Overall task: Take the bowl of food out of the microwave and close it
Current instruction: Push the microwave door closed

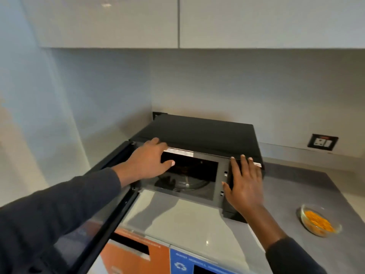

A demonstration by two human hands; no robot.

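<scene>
Sitting on the counter [286, 194], the glass bowl [320, 221] holds orange food; both hands spread on the microwave [207, 133].

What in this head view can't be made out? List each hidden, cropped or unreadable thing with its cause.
- Microwave cavity: its left part is hidden behind the left hand.
- Control panel: covered by the right hand.
- Open door: its lower end is hidden by the left sleeve.
- Label strip print: too small to read.
- Food in the glass bowl: orange, but too small to identify.
</scene>
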